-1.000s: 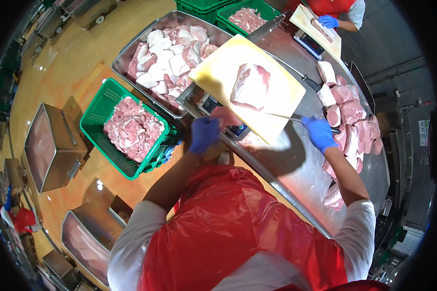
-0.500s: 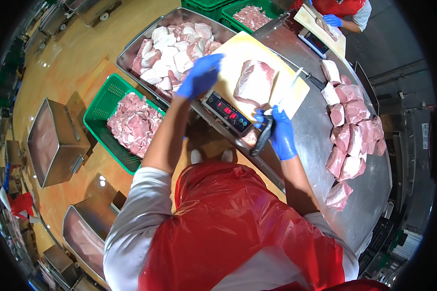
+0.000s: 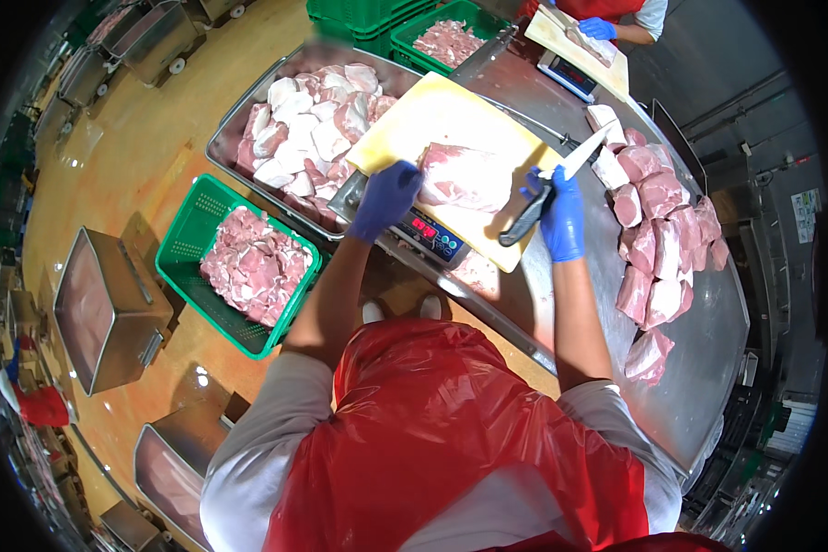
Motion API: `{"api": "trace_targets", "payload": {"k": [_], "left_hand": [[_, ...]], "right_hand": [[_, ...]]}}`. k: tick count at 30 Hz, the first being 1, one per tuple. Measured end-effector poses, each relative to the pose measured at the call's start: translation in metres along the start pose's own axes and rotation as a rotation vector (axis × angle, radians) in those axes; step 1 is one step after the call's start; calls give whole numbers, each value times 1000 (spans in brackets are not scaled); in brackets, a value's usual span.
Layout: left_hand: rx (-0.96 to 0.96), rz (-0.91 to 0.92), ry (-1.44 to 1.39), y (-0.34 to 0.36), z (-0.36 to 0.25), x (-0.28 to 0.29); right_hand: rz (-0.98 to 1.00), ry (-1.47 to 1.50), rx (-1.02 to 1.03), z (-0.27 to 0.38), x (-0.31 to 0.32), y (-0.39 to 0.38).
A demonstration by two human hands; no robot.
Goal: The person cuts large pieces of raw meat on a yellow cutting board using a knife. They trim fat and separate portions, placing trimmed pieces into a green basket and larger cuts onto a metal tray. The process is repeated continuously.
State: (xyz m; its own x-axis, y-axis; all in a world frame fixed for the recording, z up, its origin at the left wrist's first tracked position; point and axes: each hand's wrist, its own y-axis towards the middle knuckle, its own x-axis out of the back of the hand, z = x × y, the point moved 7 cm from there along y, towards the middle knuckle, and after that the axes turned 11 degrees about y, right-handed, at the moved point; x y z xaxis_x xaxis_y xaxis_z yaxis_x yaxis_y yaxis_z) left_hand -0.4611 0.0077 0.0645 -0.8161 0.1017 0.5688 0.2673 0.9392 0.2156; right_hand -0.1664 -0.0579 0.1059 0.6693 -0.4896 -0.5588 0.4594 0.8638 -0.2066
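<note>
A large pale-pink pork loin piece (image 3: 467, 178) lies lengthwise across the yellow-white cutting board (image 3: 423, 106). My left hand (image 3: 388, 201), in a blue glove, is closed with its curled fingers at the loin's left end; the fingertips are partly hidden. To the right of the meat, my gloved right hand (image 3: 561, 219) grips the black handle of a knife (image 3: 530, 213). Its pale blade points up and right, away from the loin. A scale (image 3: 432, 235) with a red lit display sits at the board's near edge.
A steel bin (image 3: 219, 138) of cut meat stands beyond the board on the left, with a green crate (image 3: 182, 262) of trimmings nearer. Several meat chunks (image 3: 658, 221) lie on the steel table (image 3: 607, 368) at right. Across the table, a co-worker's gloved hand (image 3: 598, 28) rests at another board.
The loin has turned from upright to lengthwise across the board. My left hand has come down from the board's left edge to the meat. My right hand has moved up and right with the knife.
</note>
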Motion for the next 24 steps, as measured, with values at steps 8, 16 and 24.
{"api": "trace_targets", "payload": {"k": [8,16,24], "left_hand": [[166,-310,-23,-45,-18,-15],[138,-392,9,-50,-3,-16],[259,-444,-40,-85,31,10]], "right_hand": [[541,-1376,140,-53,-51,-63],[700,-1763,194,-94,-111,-79],[781,-2025,274,-17,33,-88]]}}
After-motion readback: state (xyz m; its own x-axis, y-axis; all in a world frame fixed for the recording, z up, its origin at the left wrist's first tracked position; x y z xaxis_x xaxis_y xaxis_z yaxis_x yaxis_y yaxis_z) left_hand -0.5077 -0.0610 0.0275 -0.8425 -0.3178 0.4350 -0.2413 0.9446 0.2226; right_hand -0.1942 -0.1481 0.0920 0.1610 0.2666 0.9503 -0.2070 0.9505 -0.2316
